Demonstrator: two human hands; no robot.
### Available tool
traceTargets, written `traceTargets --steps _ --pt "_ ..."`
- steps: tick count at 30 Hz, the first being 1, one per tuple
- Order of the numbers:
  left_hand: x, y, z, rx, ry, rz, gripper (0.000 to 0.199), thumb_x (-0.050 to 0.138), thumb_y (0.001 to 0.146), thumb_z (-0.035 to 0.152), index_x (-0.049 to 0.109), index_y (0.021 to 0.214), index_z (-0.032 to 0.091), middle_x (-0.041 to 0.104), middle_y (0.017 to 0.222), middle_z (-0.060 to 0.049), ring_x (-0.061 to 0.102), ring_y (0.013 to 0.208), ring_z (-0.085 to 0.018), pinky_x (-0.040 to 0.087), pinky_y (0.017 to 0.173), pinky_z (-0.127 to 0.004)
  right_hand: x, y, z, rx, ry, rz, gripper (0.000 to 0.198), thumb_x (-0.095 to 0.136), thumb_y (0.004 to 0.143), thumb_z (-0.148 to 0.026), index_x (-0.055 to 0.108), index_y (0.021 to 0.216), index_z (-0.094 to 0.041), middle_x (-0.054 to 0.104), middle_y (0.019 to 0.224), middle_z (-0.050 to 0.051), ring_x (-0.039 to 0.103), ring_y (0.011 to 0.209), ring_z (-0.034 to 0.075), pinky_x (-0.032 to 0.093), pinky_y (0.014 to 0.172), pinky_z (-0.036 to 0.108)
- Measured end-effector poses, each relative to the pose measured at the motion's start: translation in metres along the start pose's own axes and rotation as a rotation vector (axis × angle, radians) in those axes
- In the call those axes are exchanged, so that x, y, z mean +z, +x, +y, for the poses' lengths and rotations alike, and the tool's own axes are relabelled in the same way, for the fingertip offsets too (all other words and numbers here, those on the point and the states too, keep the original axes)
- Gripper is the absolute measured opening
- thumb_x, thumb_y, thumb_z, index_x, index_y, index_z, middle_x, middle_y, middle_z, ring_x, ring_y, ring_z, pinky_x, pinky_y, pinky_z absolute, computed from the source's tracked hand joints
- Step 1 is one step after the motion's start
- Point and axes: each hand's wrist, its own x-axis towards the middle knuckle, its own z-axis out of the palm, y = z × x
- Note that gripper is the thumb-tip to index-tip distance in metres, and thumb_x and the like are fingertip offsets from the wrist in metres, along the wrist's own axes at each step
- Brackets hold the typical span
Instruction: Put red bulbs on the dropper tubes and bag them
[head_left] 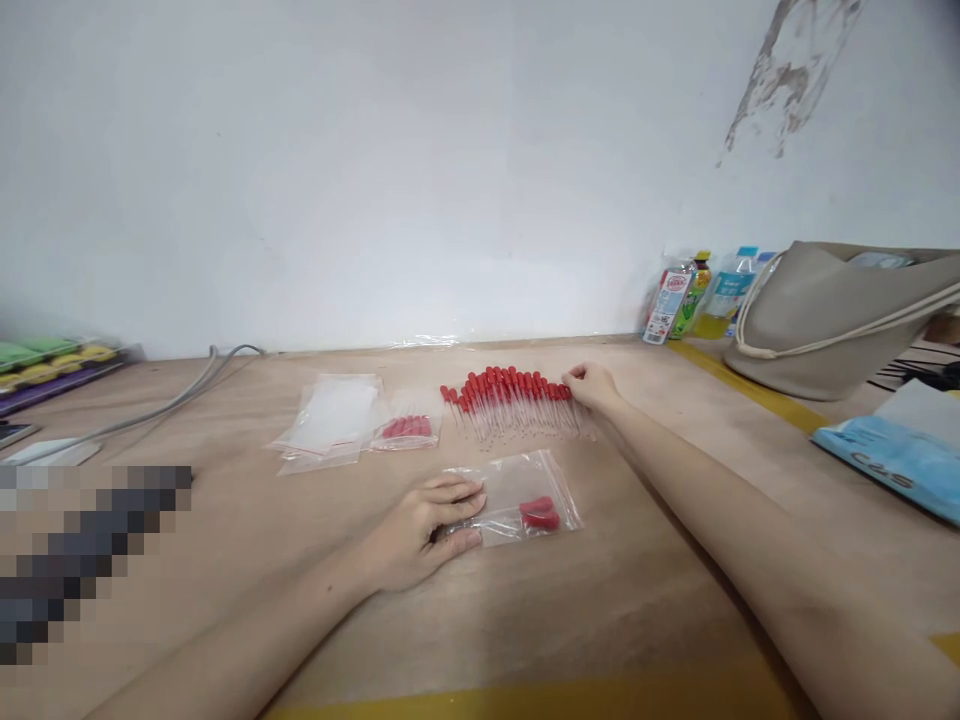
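My left hand (439, 525) lies with fingers stretched out on the left end of a clear zip bag (499, 505). Two red bulbs (538, 513) show inside that bag, near its right end. Beyond it, several glass droppers with red rubber bulbs (514, 385) lie side by side in a row, bulbs toward the wall. My right hand (592, 387) is at the right end of this row, its fingertips pinched at the bulb end of a dropper (566, 391). The fingers partly hide that dropper.
Left of the row lies a filled bag of droppers (407, 428) beside a stack of flat clear bags (330, 415). A grey cable (165, 408) crosses the table at left. At right stand bottles (727, 290), a carton (667, 305), a grey drawstring bag (832, 320) and a blue packet (892, 455).
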Motion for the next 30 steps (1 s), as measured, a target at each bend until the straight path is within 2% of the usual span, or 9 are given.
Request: traceTargets --steps 6,9,11,16,18,21,23,25,30 --pt "0.0 0.0 0.0 -0.001 -0.016 0.021 0.04 0.048 0.084 0.034 0.046 0.123 0.026 0.046 0.129 -0.004 0.04 0.12 -0.021 0.033 0.1 -0.042 -0.018 -0.011 -0.011 0.009 0.221 0.014 0.012 0.05 0.074 -0.026 0.052 0.08 -0.015 0.061 0.068 0.004 0.057 0.061 0.012 0.043 0.056 0.021" --pt "-0.001 0.0 0.001 -0.001 -0.008 0.021 0.04 0.047 0.085 0.033 0.046 0.123 0.026 0.047 0.128 -0.004 0.041 0.12 -0.021 0.034 0.1 -0.042 -0.034 -0.032 -0.016 -0.018 0.338 0.038 0.017 0.045 0.079 -0.032 0.047 0.086 -0.017 0.059 0.068 0.002 0.054 0.056 0.009 0.042 0.052 0.019" --pt "-0.001 0.0 0.002 -0.003 -0.006 0.027 0.04 0.048 0.084 0.034 0.046 0.123 0.026 0.049 0.127 -0.004 0.042 0.119 -0.021 0.035 0.099 -0.042 -0.043 -0.051 -0.015 -0.017 0.416 0.025 0.017 0.043 0.079 -0.035 0.045 0.082 -0.018 0.056 0.064 0.0 0.05 0.05 0.008 0.04 0.046 0.018" --pt "-0.001 0.001 0.004 -0.011 -0.002 0.033 0.04 0.048 0.084 0.034 0.047 0.123 0.026 0.052 0.124 -0.004 0.043 0.117 -0.021 0.034 0.1 -0.043 -0.046 -0.102 -0.007 0.106 0.713 -0.105 0.022 0.054 0.073 -0.039 0.043 0.074 -0.02 0.053 0.06 -0.002 0.047 0.047 0.007 0.04 0.042 0.018" --pt "-0.002 0.001 0.005 -0.025 0.001 0.036 0.041 0.048 0.084 0.035 0.046 0.124 0.025 0.052 0.123 -0.004 0.044 0.117 -0.021 0.034 0.1 -0.042 -0.042 -0.118 -0.007 0.217 0.829 -0.154 0.021 0.058 0.072 -0.035 0.042 0.075 -0.021 0.054 0.059 -0.002 0.05 0.048 0.008 0.043 0.045 0.019" --pt "-0.002 0.0 0.006 -0.052 0.0 0.044 0.044 0.048 0.083 0.037 0.044 0.125 0.024 0.052 0.123 -0.005 0.043 0.117 -0.021 0.035 0.099 -0.042 -0.039 -0.135 -0.01 0.342 0.959 -0.333 0.023 0.065 0.067 -0.029 0.045 0.075 -0.02 0.06 0.064 0.001 0.056 0.055 0.009 0.048 0.055 0.023" --pt "-0.002 0.0 0.007 -0.064 0.005 0.047 0.045 0.048 0.083 0.037 0.043 0.126 0.024 0.051 0.125 -0.005 0.043 0.117 -0.021 0.034 0.099 -0.042 -0.039 -0.142 -0.012 0.324 0.958 -0.484 0.027 0.071 0.062 -0.028 0.048 0.072 -0.018 0.063 0.071 0.003 0.058 0.061 0.01 0.049 0.061 0.024" --pt "-0.002 0.0 0.006 -0.072 0.013 0.047 0.046 0.048 0.083 0.037 0.041 0.127 0.024 0.049 0.126 -0.005 0.042 0.118 -0.021 0.034 0.1 -0.041 -0.041 -0.148 -0.013 0.243 0.896 -0.584 0.029 0.074 0.057 -0.029 0.051 0.071 -0.016 0.063 0.071 0.002 0.058 0.062 0.009 0.048 0.062 0.023" --pt "-0.002 0.001 0.006 -0.069 0.002 0.042 0.047 0.048 0.083 0.037 0.04 0.128 0.024 0.048 0.127 -0.005 0.042 0.118 -0.021 0.034 0.099 -0.041 -0.043 -0.15 -0.015 0.106 0.735 -0.63 0.032 0.074 0.056 -0.035 0.054 0.071 -0.015 0.059 0.059 -0.003 0.051 0.052 0.005 0.042 0.054 0.02"
